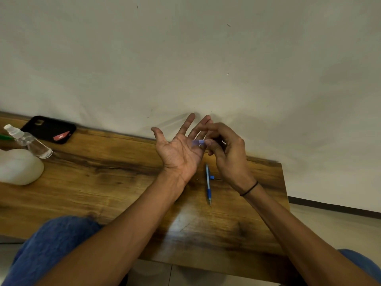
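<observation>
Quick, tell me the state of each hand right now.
Left hand: open, palm up, fingers spread, no grip on anything.
Right hand: closed, pinching a small translucent purple plastic piece over the left palm.

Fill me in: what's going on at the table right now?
A person holds the left hand open, palm up, above the wooden table. The right hand pinches a small bluish piece over that palm. A blue pen lies on the table below, untouched, a small blue bit at its side.
</observation>
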Demonstrator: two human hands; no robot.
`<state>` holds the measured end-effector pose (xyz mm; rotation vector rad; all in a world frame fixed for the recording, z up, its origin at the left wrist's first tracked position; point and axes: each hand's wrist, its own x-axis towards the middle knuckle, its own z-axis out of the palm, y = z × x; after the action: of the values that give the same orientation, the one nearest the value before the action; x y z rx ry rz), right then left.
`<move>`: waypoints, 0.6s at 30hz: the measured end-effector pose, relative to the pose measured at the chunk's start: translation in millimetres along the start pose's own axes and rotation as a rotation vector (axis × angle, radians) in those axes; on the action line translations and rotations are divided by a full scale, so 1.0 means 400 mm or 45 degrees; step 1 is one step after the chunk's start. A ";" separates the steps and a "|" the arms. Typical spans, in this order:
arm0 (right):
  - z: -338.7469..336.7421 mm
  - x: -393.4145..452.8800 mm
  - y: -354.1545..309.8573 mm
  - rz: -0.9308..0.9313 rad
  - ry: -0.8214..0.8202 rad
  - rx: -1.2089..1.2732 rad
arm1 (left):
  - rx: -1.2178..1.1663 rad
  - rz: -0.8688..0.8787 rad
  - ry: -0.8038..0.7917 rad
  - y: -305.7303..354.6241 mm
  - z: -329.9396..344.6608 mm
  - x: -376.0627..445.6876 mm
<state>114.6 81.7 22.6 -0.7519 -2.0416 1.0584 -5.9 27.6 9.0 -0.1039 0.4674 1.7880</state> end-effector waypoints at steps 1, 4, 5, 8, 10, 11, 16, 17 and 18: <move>-0.001 0.001 0.000 -0.007 -0.001 -0.014 | -0.006 0.000 -0.006 -0.001 0.002 0.001; -0.001 0.000 -0.003 -0.020 0.003 -0.044 | -0.016 -0.004 -0.015 -0.002 0.005 0.002; -0.001 0.000 -0.005 -0.016 0.006 -0.046 | -0.011 -0.003 -0.015 -0.003 0.005 0.003; -0.005 0.003 -0.005 -0.018 0.006 -0.091 | -0.015 0.003 -0.014 0.000 0.004 0.002; -0.007 0.002 -0.007 -0.038 -0.001 -0.112 | -0.040 0.002 -0.017 0.004 0.006 0.000; -0.007 0.002 -0.010 -0.036 -0.002 -0.111 | -0.041 0.001 -0.019 0.004 0.006 0.000; -0.006 0.000 -0.019 -0.067 -0.004 -0.167 | 0.005 0.009 -0.011 0.000 0.008 0.000; -0.006 0.000 -0.019 -0.069 0.003 -0.169 | 0.006 0.009 -0.010 0.001 0.008 0.000; -0.006 0.000 -0.020 -0.066 0.010 -0.167 | 0.006 0.010 -0.010 0.001 0.008 0.000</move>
<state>115.1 78.8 30.6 -0.7633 -2.1279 0.8980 -5.8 28.8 12.1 -0.0918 0.4664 1.7942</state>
